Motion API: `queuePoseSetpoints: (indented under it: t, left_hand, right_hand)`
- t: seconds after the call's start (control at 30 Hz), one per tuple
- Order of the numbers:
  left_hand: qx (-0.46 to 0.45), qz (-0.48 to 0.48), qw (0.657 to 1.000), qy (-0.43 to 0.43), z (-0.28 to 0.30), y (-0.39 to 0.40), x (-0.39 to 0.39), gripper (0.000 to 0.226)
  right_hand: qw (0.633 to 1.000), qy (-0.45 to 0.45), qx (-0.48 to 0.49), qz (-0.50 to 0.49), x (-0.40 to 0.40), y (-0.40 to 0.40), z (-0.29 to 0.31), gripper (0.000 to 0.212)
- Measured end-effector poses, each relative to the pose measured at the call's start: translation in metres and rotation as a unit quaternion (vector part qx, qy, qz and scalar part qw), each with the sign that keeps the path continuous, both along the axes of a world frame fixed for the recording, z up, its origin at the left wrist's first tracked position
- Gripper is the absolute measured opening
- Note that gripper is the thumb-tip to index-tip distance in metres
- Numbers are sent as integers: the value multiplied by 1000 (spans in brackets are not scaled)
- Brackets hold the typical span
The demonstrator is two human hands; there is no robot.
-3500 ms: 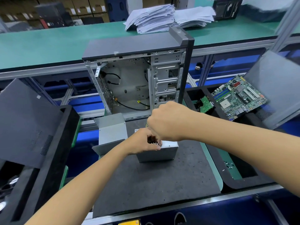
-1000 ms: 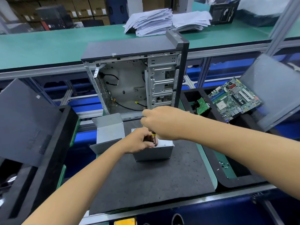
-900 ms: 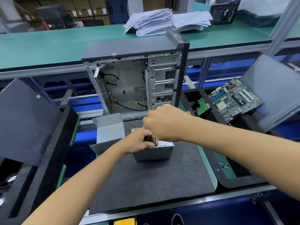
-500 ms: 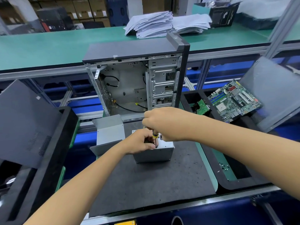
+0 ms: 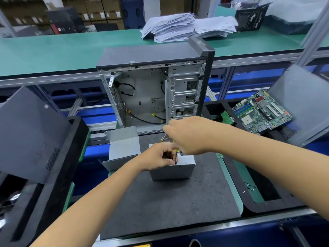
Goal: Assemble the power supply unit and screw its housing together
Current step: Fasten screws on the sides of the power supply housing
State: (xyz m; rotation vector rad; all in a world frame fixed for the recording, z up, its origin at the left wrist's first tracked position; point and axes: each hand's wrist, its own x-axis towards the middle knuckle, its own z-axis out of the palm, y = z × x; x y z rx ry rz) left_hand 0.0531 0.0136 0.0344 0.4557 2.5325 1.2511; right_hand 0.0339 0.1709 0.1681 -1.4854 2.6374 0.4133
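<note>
A grey metal power supply unit (image 5: 173, 171) stands on the dark mat (image 5: 167, 202) in the middle of the head view. My left hand (image 5: 158, 157) grips its top left edge, fingers curled over the rim. My right hand (image 5: 187, 136) is above it, wrapped round a screwdriver (image 5: 175, 156) with a yellow-and-black handle. The shaft points straight down onto the unit's top. Yellow wires (image 5: 164, 139) stick out behind the unit. A separate grey housing cover (image 5: 122, 147) leans on the mat's left edge.
An open PC tower case (image 5: 156, 90) stands behind the mat. A motherboard (image 5: 261, 111) lies at the right, a dark side panel (image 5: 26, 132) at the left. Small screws (image 5: 250, 186) lie in the black tray at the right. Paper stacks (image 5: 187, 26) sit on the green bench.
My right hand has shifted slightly over the unit while holding the screwdriver upright. My left hand has kept its grip on the unit's top edge. The unit has stayed in place.
</note>
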Motion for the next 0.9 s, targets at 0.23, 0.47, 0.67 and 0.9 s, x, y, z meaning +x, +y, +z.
queuePoseSetpoints:
  t: [0.23,0.47,0.67,0.9]
  left_hand:
    - [-6,-14,1000,-12,-2,-2,-4,11]
    - [5,9,999,-34,-3,-2,-4,52]
    - [11,-14,1000,-22,0,-3,-4,43]
    - [17,48,998,-35,4,-6,-19,18]
  right_hand:
    - [1000,-8,5,22,0,-3,3,15]
    - [997,56,3,44,5,-10,-1,7]
    - [990,-93,-109,-16,-7,-10,-4,27]
    - [902,-305,-272,-142,-43,-16,-34,40]
